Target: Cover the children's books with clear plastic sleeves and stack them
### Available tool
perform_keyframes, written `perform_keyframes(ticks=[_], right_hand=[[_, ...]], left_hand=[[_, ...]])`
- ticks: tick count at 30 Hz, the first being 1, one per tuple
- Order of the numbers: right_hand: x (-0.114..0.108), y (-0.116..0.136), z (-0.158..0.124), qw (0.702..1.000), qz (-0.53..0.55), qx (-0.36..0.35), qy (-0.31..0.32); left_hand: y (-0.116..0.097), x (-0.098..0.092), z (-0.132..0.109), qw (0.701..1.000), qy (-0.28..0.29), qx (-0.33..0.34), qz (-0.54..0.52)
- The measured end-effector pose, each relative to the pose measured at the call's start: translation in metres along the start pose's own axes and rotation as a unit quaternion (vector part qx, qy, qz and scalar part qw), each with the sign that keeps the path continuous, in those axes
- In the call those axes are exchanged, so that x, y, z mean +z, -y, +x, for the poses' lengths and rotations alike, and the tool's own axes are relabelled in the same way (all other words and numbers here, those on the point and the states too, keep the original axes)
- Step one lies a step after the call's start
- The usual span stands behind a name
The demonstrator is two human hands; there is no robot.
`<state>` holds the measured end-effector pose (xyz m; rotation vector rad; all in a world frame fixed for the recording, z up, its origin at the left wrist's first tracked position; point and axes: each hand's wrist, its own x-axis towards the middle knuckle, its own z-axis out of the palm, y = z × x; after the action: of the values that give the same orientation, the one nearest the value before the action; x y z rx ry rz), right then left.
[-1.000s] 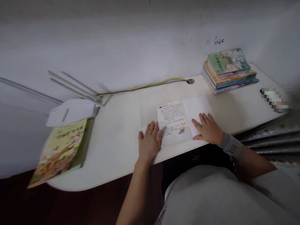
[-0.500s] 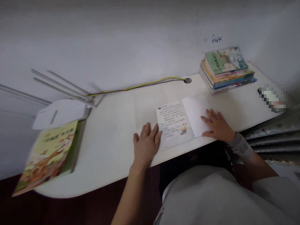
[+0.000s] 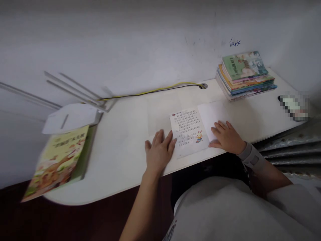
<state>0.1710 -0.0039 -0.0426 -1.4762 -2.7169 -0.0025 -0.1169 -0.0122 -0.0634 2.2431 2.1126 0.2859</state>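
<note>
An open booklet [image 3: 188,134] lies flat near the front edge of the white desk [image 3: 120,150]. Its left page has printed text and a small cartoon rabbit; the right page looks blank. My left hand [image 3: 159,152] rests palm down on the desk, fingers spread, its fingertips at the booklet's left edge. My right hand [image 3: 227,138] lies on the blank right page with fingers apart, covering its lower right part. A grey band [image 3: 250,155] wraps my right wrist. Neither hand grips anything.
A stack of picture books [image 3: 247,77] stands at the back right, with a phone-like object [image 3: 293,107], partly blurred out, beside it. At the left are a white router [image 3: 72,117] with antennas and yellow-covered books [image 3: 57,160] overhanging the edge. A yellow cable [image 3: 160,89] runs along the wall.
My right hand has slid a little leftward over the blank page. My left hand stays beside the booklet. The whole view has shifted slightly, moving the scene to the right.
</note>
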Motion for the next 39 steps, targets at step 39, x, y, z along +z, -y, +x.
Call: perform_keyframes(ticks=[39], right_hand=[[0.034, -0.090, -0.015, 0.916, 0.286, 0.211, -0.188]], left_hand=[[-0.127, 0.019, 0.024, 0.987, 0.090, 0.132, -0.020]])
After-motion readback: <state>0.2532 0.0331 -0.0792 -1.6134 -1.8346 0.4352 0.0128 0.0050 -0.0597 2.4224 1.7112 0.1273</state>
